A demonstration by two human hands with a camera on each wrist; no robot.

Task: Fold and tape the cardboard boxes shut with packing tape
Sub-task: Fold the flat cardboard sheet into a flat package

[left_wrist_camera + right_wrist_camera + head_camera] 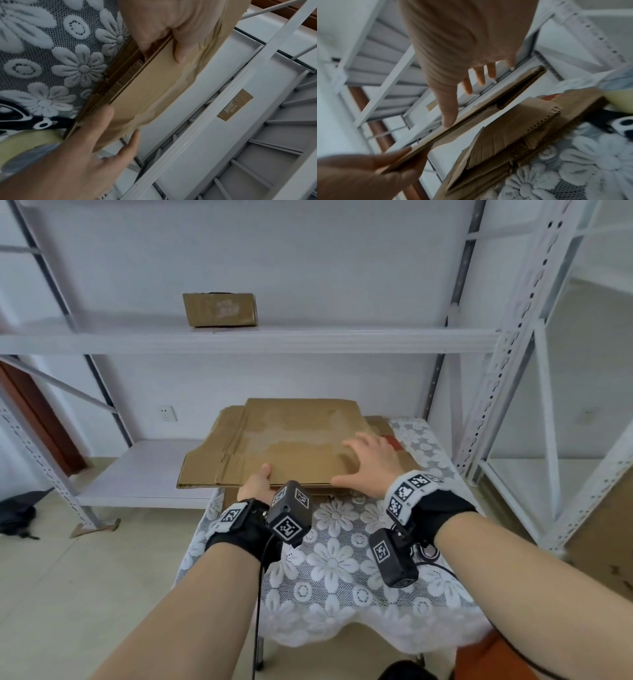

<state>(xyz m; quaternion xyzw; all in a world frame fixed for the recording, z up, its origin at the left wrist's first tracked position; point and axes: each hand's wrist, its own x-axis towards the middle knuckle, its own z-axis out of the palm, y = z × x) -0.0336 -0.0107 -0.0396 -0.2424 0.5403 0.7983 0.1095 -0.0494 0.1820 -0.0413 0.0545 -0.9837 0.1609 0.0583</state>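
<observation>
A flattened cardboard box lies on top of a stack of flat cardboard on the table. My left hand pinches its near edge, thumb on top and fingers underneath. In the right wrist view this top box is raised off the stack. My right hand hovers spread over the box's right part, fingers straight, the thumb at its edge. A roll of clear packing tape sits on the cloth by my right wrist; the head view hides it.
The table carries a white lace flower cloth. White metal shelving stands right behind it, with a small closed box on the upper shelf and a low shelf to the left. More cardboard leans at the right.
</observation>
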